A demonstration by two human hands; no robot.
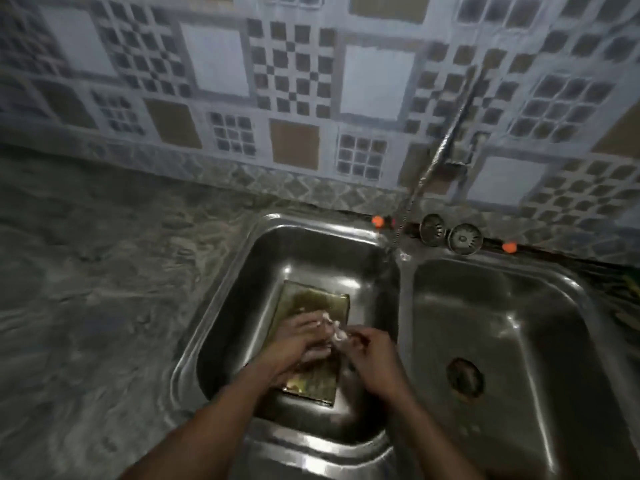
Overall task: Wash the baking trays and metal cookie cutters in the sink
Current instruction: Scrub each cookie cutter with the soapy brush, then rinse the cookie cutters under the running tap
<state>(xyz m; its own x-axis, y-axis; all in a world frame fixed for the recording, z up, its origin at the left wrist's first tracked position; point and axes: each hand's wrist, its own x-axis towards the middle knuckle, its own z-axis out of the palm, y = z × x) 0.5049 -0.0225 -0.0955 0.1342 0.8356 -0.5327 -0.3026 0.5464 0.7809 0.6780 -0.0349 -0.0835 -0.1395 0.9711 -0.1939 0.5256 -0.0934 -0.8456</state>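
Note:
A rectangular baking tray (pixel 308 299), dull gold and wet, lies flat on the bottom of the left sink basin (pixel 242 258). Both my hands are over its middle, and the view is blurred. My left hand (pixel 298 341) stretches its fingers across the tray, with white foam on the fingertips. My right hand (pixel 367 351) has curled fingers that pinch a small foamy thing (pixel 341 336) next to the left fingertips; I cannot make out what it is. No cookie cutter can be picked out.
The right basin (pixel 519 341) holds only its drain (pixel 464 377). A faucet (pixel 446 140) comes off the tiled wall above the divider. Two metal strainers (pixel 432 229) lean on the back ledge. A stone counter (pixel 104 271) runs to the left.

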